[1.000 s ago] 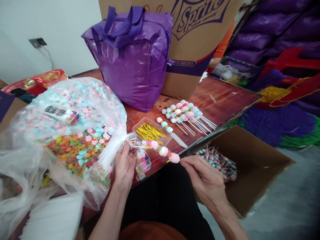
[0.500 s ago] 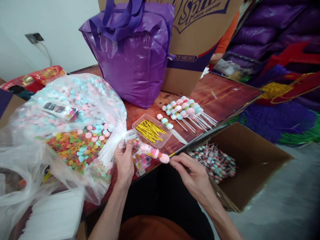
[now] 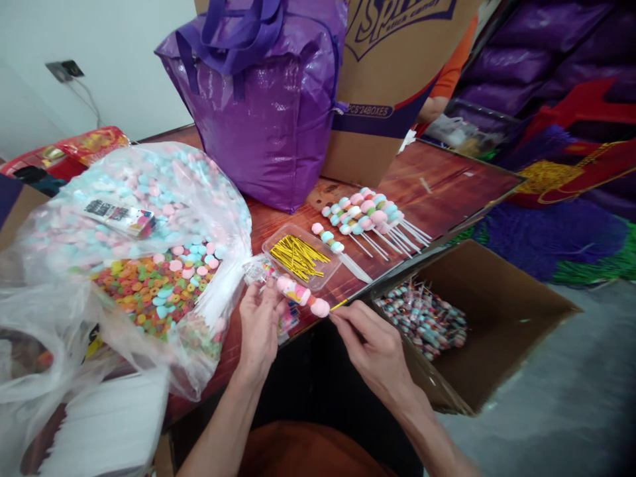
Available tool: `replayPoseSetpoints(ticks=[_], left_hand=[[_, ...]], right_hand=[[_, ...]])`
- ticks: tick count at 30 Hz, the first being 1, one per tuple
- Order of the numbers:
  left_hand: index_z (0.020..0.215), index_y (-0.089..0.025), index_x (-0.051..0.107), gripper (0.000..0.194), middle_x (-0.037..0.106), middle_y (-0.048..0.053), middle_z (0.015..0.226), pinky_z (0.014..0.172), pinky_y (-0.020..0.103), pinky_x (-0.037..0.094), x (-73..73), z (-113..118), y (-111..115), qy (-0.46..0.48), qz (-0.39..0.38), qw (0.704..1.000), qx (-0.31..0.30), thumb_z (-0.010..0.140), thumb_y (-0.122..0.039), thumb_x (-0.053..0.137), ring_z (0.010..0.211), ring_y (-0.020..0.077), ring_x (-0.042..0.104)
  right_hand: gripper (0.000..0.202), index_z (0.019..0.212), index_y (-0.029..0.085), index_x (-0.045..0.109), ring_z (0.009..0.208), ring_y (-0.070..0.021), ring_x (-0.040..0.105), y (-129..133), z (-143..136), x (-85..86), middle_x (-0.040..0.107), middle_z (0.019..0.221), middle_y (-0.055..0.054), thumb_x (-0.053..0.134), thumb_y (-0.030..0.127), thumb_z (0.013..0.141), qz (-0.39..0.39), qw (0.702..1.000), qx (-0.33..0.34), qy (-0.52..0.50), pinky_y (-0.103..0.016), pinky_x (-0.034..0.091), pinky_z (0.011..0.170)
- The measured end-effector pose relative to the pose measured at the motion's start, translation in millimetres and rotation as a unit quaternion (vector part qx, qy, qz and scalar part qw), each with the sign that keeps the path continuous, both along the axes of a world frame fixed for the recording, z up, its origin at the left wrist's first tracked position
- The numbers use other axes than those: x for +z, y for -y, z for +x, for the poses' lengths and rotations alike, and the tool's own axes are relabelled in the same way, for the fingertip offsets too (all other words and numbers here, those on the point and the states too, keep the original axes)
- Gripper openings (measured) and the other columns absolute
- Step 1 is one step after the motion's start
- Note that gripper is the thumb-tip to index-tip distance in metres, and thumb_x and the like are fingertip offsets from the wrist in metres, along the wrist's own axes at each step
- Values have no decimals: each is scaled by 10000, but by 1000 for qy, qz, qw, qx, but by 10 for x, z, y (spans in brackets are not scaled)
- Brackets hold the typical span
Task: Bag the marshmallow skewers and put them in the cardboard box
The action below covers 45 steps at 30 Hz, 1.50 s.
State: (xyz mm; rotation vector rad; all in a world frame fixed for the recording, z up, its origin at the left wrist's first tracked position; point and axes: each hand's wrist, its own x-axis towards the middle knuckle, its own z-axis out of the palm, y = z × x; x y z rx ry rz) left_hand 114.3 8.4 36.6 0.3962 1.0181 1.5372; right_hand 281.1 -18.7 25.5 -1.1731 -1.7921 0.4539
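Observation:
A candy skewer (image 3: 318, 307) with pink and other coloured pieces lies between my hands, at the table's front edge. My left hand (image 3: 261, 318) is closed on the far end of a clear printed wrapper (image 3: 301, 293) that covers part of the candy. At the other end, my right hand (image 3: 370, 338) pinches the stick, mostly hidden by the fingers, together with a gold twist tie (image 3: 338, 305). Just beyond sits a clear plastic tray (image 3: 332, 277) of gold twist ties (image 3: 298, 257). One loose skewer (image 3: 328, 238) lies beside the tray, and several more candy skewers (image 3: 362, 211) are piled behind it.
To the left spreads a big clear bag (image 3: 134, 179) of pink and blue candies, with coloured candy rings and white sticks (image 3: 218, 291). A purple bag (image 3: 263, 126) and large carton (image 3: 362, 149) stand behind. Below right, an open box (image 3: 507, 331) holds wrapped skewers. Another person's arm (image 3: 442, 86) shows behind the carton.
My left hand has moved right along the wrapper, nearer the middle of the skewer. My right hand has shifted slightly left and up, still pinching the stick and the gold tie.

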Motion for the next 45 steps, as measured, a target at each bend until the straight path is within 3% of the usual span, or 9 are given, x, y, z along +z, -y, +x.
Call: replayPoseSetpoints(ticks=[5, 10, 15, 21, 29, 34, 38, 45], left_hand=[[1050, -178, 629, 431, 751, 81, 990, 810, 318, 556, -13, 63, 3, 17, -10, 1000, -16, 706, -312, 851, 886, 206, 738], [1043, -204, 623, 428, 739, 78, 1082, 866, 328, 545, -82, 74, -13, 48, 11, 999, 17, 702, -318, 856, 1005, 232, 724], [1057, -214, 609, 367, 728, 79, 1135, 879, 322, 538, -157, 101, 9, 30, 22, 999, -20, 773, -342, 803, 1044, 219, 709], [1040, -184, 611, 345, 739, 88, 1058, 859, 327, 547, -151, 112, 70, 21, 7, 996, -81, 807, -388, 764, 1007, 221, 715], [1012, -170, 618, 366, 751, 88, 992, 881, 355, 543, -112, 66, 48, 52, -15, 997, -62, 763, -359, 808, 986, 237, 726], [1000, -161, 650, 330, 749, 86, 1009, 890, 340, 544, -162, 116, 111, 18, -10, 997, -79, 781, -366, 787, 985, 220, 722], [964, -146, 656, 333, 758, 96, 965, 883, 353, 549, -120, 42, 84, 42, -20, 995, -89, 754, -352, 812, 966, 236, 728], [965, -148, 653, 336, 758, 102, 998, 887, 349, 545, -94, 0, 1, 54, -6, 998, -39, 750, -344, 820, 982, 238, 727]], right_hand=[[181, 889, 203, 665, 609, -134, 548, 33, -39, 2, 580, 728, -20, 512, 151, 972, -16, 999, 27, 11, -253, 433, 565], [195, 818, 195, 654, 623, -132, 548, 99, -54, -19, 564, 703, -5, 537, 210, 974, -127, 989, 36, -60, -249, 432, 587], [228, 776, 185, 643, 642, -140, 565, 102, -123, -46, 581, 699, 0, 539, 246, 969, -216, 968, 36, -123, -242, 451, 608], [175, 855, 189, 651, 661, -139, 559, 23, -243, -70, 585, 744, -17, 521, 176, 971, -82, 994, 3, -66, -253, 459, 636], [204, 916, 190, 665, 623, -143, 556, 69, -320, -198, 575, 729, -32, 484, 117, 976, 26, 999, -17, 34, -259, 487, 623], [250, 944, 194, 684, 667, -153, 580, 5, -447, -195, 589, 752, -41, 450, 116, 984, 32, 999, -32, 5, -270, 521, 666], [237, 951, 187, 686, 673, -146, 585, -9, -446, -164, 591, 765, -39, 462, 115, 982, 10, 1000, -15, -23, -262, 518, 659], [176, 844, 198, 677, 655, -146, 573, 54, -360, -146, 612, 734, -22, 542, 215, 956, -116, 986, 4, -121, -269, 479, 633]])
